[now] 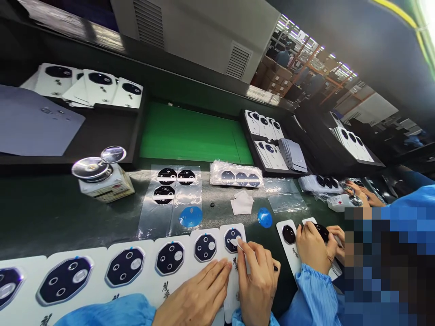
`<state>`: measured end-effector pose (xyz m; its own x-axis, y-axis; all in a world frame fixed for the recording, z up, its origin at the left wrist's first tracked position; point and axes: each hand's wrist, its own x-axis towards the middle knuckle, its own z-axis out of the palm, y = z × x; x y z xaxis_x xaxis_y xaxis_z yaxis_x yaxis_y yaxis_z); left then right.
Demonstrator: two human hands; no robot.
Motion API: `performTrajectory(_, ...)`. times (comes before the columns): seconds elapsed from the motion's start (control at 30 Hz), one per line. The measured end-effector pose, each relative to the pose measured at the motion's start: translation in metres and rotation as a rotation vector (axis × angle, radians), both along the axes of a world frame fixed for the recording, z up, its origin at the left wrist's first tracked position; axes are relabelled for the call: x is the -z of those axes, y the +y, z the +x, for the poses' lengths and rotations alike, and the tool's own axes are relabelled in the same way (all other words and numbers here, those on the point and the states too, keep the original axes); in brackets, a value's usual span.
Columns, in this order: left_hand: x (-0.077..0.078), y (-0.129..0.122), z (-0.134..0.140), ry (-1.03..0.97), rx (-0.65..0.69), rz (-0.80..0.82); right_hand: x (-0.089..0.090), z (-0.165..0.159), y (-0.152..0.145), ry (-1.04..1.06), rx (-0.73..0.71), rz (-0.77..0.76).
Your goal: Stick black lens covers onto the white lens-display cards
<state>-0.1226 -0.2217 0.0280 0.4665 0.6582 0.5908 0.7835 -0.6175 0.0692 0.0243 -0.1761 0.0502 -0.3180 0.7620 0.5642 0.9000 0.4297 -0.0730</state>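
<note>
A row of white phone back covers (136, 251) with dark octagonal camera plates lies along the near edge. My left hand (199, 292) rests flat, fingers stretched, on the covers near the right end. My right hand (256, 276) is closed, pinching a small folded white wipe (238, 243) against the camera plate (231, 235) of the rightmost cover. A short black tip (276, 268) shows beside that hand; what it belongs to is hidden. Beyond the hands lie white wipe squares (242, 202) and two blue discs (190, 217).
A pump-top bottle (105, 176) stands at left. Clear sheets (163, 217) carry black octagonal plates, near a stack of bagged plates (236, 174). Black trays (112, 136) hold covers beyond, beside a green belt (190, 131). Co-workers' hands (314, 246) work with covers at right.
</note>
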Motion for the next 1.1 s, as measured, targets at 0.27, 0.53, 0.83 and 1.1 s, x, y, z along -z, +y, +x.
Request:
performTrajectory(0.27,0.005,-0.005,0.003,0.018,-0.012,-0.003,-0.006,-0.01,-0.007,-0.027,-0.252,-0.124)
performTrajectory(0.53,0.001,-0.009,-0.001,0.09,0.011,-0.023,-0.015,-0.026,-0.004,-0.019,-0.281,-0.142)
performTrajectory(0.83,-0.009,-0.027,-0.019,0.06,-0.048,-0.034,-0.012,-0.028,-0.01,-0.044,-0.248,-0.075)
performTrajectory(1.1,-0.014,-0.025,-0.02,0.038,-0.066,-0.034,-0.012,-0.031,-0.012,-0.061,-0.234,-0.057)
